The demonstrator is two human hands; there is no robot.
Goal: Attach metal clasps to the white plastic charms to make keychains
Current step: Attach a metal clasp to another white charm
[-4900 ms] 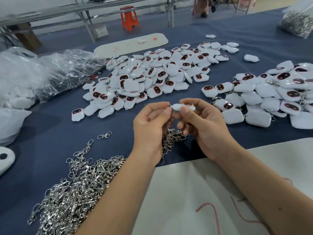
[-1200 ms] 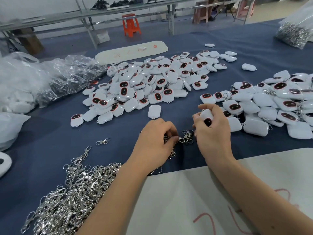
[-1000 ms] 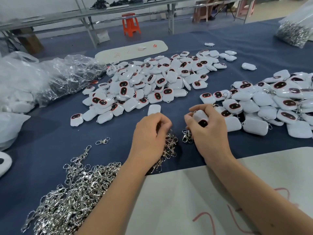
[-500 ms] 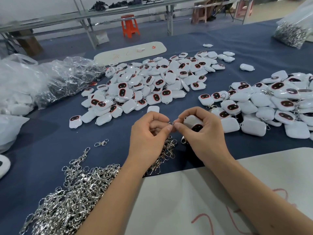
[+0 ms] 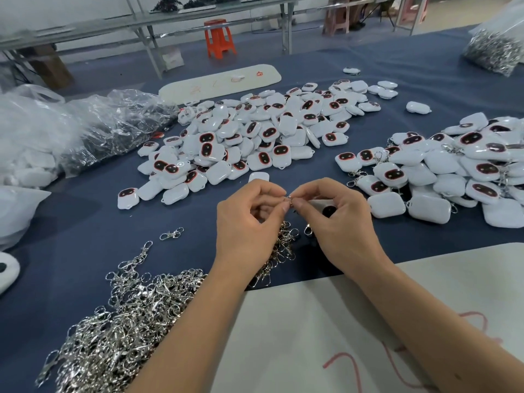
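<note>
Along the left edge of the tabletop lie crumpled clear plastic bags, and near the front-left corner spreads a large heap of loose metal clasps, with one stray clasp lying apart just beyond it. Farther back, toward the middle of the tabletop, sits a pile of white plastic charms with dark red-rimmed faces.

Just in front of that pile, the left hand is raised above the blue cloth, its grip curled, thumb and forefinger pinching a small metal ring at the fingertips. A bunch of clasps hangs or lies under this hand; the view does not settle whether the palm holds them.

The right hand meets the left at the same ring, fingertip to fingertip. Its grip is clenched on one white charm, tucked in the palm with its dark face showing just behind the pinching fingers, so the charm lies directly beside the ring.

To the right, by the right edge, rests a second pile of charms with clasps attached. A pale board covers the front-right corner under both forearms.
</note>
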